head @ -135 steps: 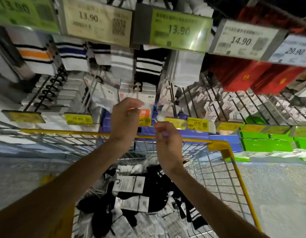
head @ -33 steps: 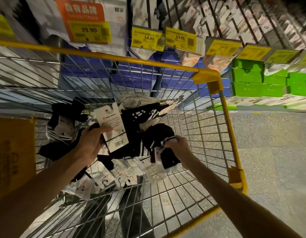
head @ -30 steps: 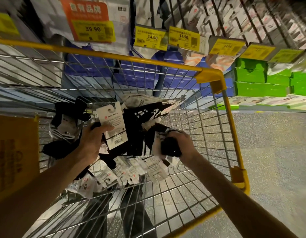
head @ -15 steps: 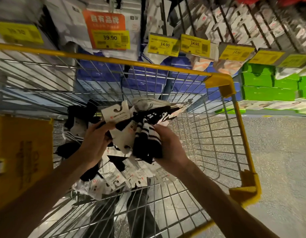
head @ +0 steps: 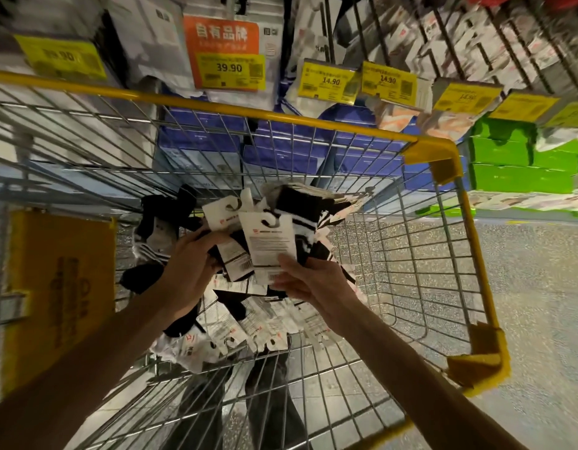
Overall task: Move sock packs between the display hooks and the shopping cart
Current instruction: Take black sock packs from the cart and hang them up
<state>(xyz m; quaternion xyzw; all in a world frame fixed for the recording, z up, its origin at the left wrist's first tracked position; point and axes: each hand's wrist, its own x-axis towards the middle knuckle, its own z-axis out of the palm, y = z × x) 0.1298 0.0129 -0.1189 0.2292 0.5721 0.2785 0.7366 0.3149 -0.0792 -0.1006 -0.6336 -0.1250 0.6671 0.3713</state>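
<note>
Filling most of the view, the wire shopping cart [head: 281, 115] with its yellow rim is standing nose-on to the display wall, its far edge running just beneath the hanging goods. Grey speckled floor [head: 524, 287] is showing to the right of it. Beyond the far mesh, blue boxes [head: 281, 151] are sitting stacked low, and green boxes [head: 508, 164] are lying further right. A yellow panel [head: 60, 287] is hanging against the cart's left wall. Display hooks [head: 469, 30] are jutting out at the far right, crowded with small white packs too blurred to read.

A heap of sock packs [head: 248, 326], black socks on white cards, is lying on the cart's bottom mesh, left of centre. Two bare forearms are reaching in from the near edge and converging just above that heap. The left grip [head: 188, 271] is showing its back to the camera, fingers curling round the lower part of a carded pack [head: 221, 217] whose white card is pointing toward the far side. The right grip [head: 310, 280] is lying palm-up, thumb pressing the front of a striped pack [head: 271, 241] while the fingers are wrapping underneath. The striped pack's card is overlapping the carded pack's, both raised over the heap inside the cart.

An orange sign [head: 229, 60] is reading 39.90, and yellow price tags [head: 328, 81] are reading 14.90.
</note>
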